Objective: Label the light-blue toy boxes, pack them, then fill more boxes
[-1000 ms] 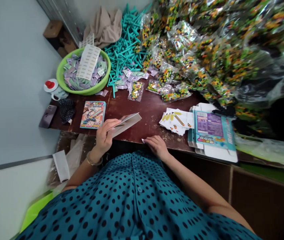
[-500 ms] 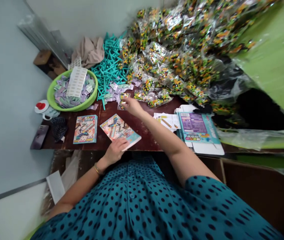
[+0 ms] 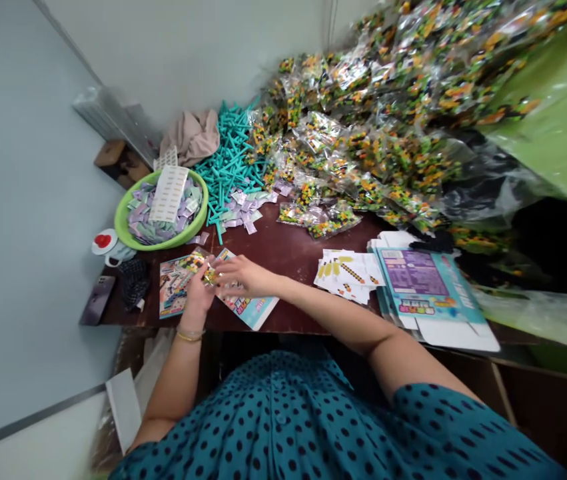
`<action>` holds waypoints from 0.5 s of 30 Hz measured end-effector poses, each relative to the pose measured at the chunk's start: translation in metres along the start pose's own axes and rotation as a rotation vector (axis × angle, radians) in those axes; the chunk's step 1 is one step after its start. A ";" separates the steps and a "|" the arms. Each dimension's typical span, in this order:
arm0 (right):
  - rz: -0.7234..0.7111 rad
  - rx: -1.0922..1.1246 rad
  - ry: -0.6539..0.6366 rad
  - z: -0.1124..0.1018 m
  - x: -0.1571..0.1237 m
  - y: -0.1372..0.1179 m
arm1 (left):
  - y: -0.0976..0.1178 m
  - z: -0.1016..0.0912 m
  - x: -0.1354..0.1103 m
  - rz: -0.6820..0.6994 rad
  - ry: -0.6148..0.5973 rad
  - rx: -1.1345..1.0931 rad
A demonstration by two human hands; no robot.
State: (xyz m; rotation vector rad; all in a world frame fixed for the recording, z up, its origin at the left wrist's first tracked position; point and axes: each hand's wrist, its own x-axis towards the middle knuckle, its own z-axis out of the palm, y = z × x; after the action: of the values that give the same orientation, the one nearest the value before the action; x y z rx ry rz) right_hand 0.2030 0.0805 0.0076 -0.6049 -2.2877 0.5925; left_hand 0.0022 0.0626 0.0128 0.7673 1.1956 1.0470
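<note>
My left hand (image 3: 200, 291) is closed on a small clear bag of colourful bricks (image 3: 196, 257), held up over the left printed box (image 3: 170, 287). From the right, my right hand (image 3: 243, 275) reaches across with its fingertips at the bag's right edge, seemingly pinching it; the exact grip is partly hidden. Under that hand lies a second printed box (image 3: 258, 312), tilted on the table and partly covered by the fingers.
Along the back lie a large heap of bagged bricks (image 3: 323, 137), teal sticks (image 3: 233, 153) and purple sachets (image 3: 243, 208). A green basin (image 3: 119, 217) of sachets stands left, near a phone (image 3: 97, 300). Instruction sheets (image 3: 346, 273) and flattened boxes (image 3: 416, 280) lie right.
My right hand has brought the brick bag from the table's middle toward the left. My left hand has let go of the tilted box and taken the bag. The view has shifted.
</note>
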 end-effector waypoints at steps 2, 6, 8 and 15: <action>0.240 -0.012 0.053 -0.005 0.024 0.029 | 0.003 0.003 -0.004 -0.055 0.074 -0.063; 0.680 -0.136 0.139 -0.019 0.082 0.113 | -0.021 0.024 -0.035 -0.339 -0.036 -0.128; 0.687 -0.134 0.125 -0.022 0.106 0.141 | -0.035 0.033 -0.045 -0.405 -0.024 -0.177; 0.796 -0.121 0.179 -0.040 0.110 0.152 | -0.011 0.006 -0.029 -0.348 0.067 -0.262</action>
State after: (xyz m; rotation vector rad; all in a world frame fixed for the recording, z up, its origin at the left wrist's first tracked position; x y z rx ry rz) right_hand 0.1977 0.2723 0.0029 -1.5844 -1.8685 0.7199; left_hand 0.0096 0.0314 0.0145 0.3083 1.1689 0.9191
